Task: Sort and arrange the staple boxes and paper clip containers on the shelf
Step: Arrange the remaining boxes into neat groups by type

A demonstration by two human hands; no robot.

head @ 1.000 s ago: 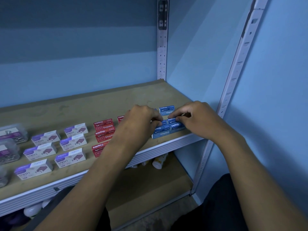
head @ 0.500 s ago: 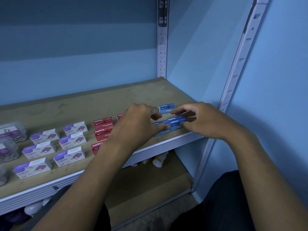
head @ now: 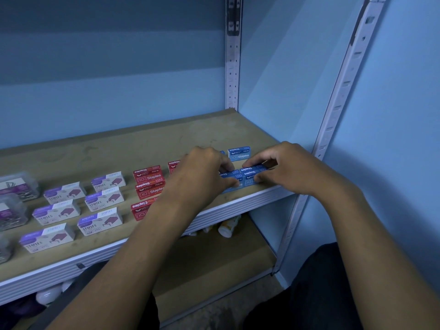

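On the wooden shelf (head: 142,148) several blue staple boxes (head: 250,173) lie packed together near the front right edge. My left hand (head: 202,172) pinches their left side and my right hand (head: 285,170) pinches their right side. One more blue staple box (head: 239,153) stands just behind them. Red staple boxes (head: 148,178) sit to the left, partly hidden by my left forearm. Purple and white staple boxes (head: 100,221) lie in two rows further left. Clear paper clip containers (head: 16,186) stand at the far left edge.
White metal shelf posts (head: 232,67) rise at the back right and front right. The blue wall is close on the right. A lower shelf (head: 214,253) holds small bottles (head: 228,227) and white rounded objects at the left.
Both hands keep their hold on the blue boxes; the boxes shifted slightly back from the front edge and closer together.
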